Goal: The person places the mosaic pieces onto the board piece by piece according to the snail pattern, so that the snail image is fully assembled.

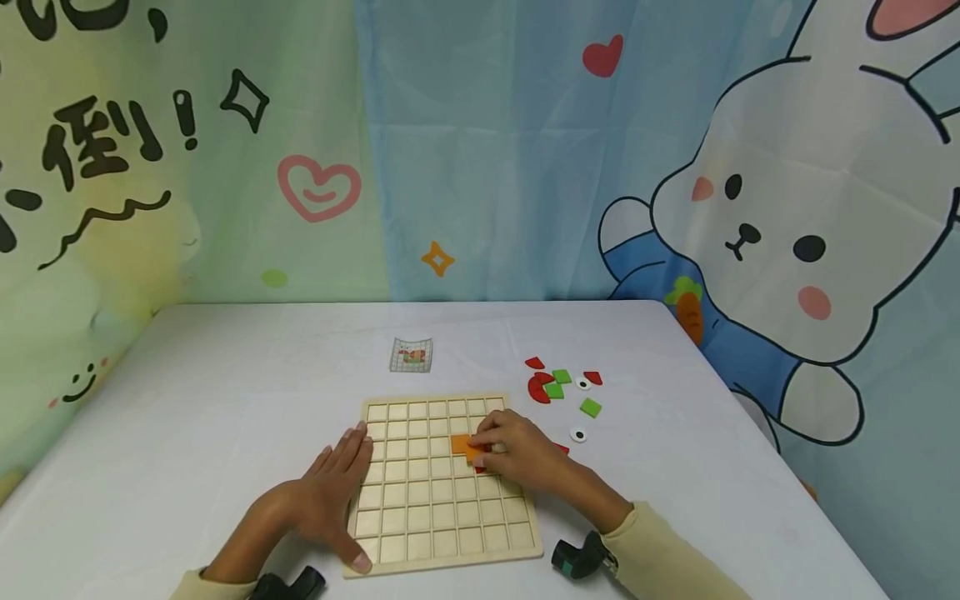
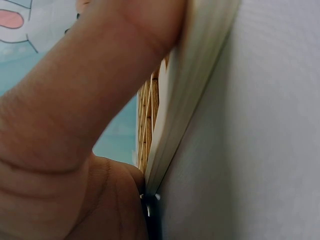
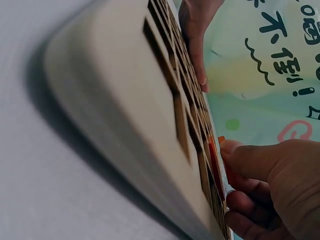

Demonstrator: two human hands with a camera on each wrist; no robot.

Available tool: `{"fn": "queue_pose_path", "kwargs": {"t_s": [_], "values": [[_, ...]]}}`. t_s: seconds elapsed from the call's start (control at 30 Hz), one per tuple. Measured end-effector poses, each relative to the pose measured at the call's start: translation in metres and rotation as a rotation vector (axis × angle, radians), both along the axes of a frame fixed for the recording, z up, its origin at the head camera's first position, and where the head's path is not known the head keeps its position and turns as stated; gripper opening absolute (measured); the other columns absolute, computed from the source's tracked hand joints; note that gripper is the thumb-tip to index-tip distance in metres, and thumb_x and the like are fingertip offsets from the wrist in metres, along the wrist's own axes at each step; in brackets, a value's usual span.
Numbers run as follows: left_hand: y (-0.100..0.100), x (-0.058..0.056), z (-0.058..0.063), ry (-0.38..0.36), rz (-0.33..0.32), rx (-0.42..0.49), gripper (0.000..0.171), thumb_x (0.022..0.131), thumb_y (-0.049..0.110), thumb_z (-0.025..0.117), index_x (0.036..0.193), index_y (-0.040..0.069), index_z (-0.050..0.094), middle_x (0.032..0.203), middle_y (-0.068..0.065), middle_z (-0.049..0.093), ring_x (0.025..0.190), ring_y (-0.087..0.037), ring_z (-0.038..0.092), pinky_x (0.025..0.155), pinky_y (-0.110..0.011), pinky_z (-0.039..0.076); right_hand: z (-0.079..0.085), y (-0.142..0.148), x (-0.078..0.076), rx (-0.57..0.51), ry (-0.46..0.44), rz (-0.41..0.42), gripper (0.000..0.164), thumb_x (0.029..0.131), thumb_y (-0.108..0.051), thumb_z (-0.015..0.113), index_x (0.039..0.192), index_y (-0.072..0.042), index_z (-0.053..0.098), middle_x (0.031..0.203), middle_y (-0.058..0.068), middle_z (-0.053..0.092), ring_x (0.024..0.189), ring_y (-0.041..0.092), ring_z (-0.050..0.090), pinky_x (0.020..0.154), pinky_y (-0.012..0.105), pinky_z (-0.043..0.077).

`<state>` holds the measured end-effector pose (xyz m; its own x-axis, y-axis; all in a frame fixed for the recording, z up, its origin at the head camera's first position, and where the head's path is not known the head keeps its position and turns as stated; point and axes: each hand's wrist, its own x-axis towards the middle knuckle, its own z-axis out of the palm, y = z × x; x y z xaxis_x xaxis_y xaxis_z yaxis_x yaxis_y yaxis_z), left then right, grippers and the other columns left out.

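Observation:
A square wooden grid board [image 1: 420, 493] lies on the white table. Along its left edge rests my left hand [image 1: 327, 493], fingers straight, with the thumb on the near left corner. Over the board's upper right part, my right hand [image 1: 519, 447] pinches an orange tile [image 1: 472, 455] between thumb and finger. Another orange tile [image 1: 458, 444] sits in the grid right beside it. A red piece [image 1: 480, 470] shows just below these fingertips, partly hidden. The right wrist view also has the pinched orange tile [image 3: 221, 140] near a red piece [image 3: 215, 167] at the grid.
Right of the board are scattered green tiles [image 1: 591, 407], red pieces [image 1: 537, 389] and round white eye pieces [image 1: 578, 435]. A small picture card [image 1: 411, 356] with a grid lies behind the board. A printed curtain [image 1: 480, 150] hangs beyond the table.

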<state>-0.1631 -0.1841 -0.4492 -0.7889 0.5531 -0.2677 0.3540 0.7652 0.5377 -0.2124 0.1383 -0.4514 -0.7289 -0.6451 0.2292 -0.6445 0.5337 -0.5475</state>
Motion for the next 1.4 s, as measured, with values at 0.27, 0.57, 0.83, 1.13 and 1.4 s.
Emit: {"fn": "queue_pose_path", "kwargs": {"t_s": [0.27, 0.57, 0.83, 1.13, 1.4], "values": [[0.000, -0.002, -0.010, 0.036, 0.025, -0.047, 0.158, 0.043, 0.080, 0.078, 0.153, -0.004, 0.004, 0.159, -0.020, -0.013, 0.145, -0.034, -0.012, 0.112, -0.056, -0.001, -0.003, -0.005, 0.002, 0.028, 0.045, 0.039, 0.024, 0.086, -0.021, 0.077, 0.106, -0.008, 0.076, 0.104, -0.005, 0.061, 0.100, 0.012, 0.049, 0.084, 0.027, 0.046], [0.000, -0.002, -0.008, 0.031, 0.026, -0.048, 0.158, 0.042, 0.080, 0.078, 0.153, -0.004, 0.003, 0.159, -0.021, -0.013, 0.145, -0.034, -0.013, 0.112, -0.056, -0.002, 0.004, -0.010, 0.004, 0.095, 0.029, 0.051, 0.027, 0.086, -0.023, 0.076, 0.110, -0.010, 0.075, 0.106, -0.005, 0.060, 0.098, 0.012, 0.046, 0.083, 0.028, 0.043], [0.000, -0.002, -0.006, 0.027, 0.014, -0.045, 0.156, 0.045, 0.079, 0.078, 0.153, -0.005, 0.003, 0.159, -0.021, -0.014, 0.145, -0.035, -0.013, 0.112, -0.056, -0.003, 0.001, -0.011, 0.002, 0.086, 0.025, 0.043, 0.024, 0.086, -0.023, 0.076, 0.108, -0.011, 0.076, 0.102, -0.007, 0.059, 0.097, 0.011, 0.044, 0.081, 0.026, 0.043], [0.000, 0.000, 0.000, -0.004, 0.004, 0.006, 0.154, 0.049, 0.075, 0.080, 0.152, -0.007, 0.001, 0.158, -0.024, -0.015, 0.144, -0.038, -0.015, 0.110, -0.059, -0.003, 0.001, -0.012, 0.003, 0.067, 0.000, 0.031, 0.024, 0.086, -0.025, 0.077, 0.106, -0.011, 0.077, 0.100, -0.007, 0.058, 0.096, 0.011, 0.044, 0.082, 0.027, 0.043], [0.006, 0.005, 0.016, -0.002, 0.001, -0.038, 0.150, 0.053, 0.068, 0.084, 0.151, -0.010, 0.002, 0.157, -0.028, -0.012, 0.144, -0.042, -0.010, 0.111, -0.060, 0.001, 0.001, -0.009, 0.000, 0.078, -0.021, 0.042, 0.025, 0.086, -0.025, 0.077, 0.107, -0.012, 0.076, 0.103, -0.006, 0.058, 0.100, 0.012, 0.045, 0.085, 0.028, 0.044]]}}
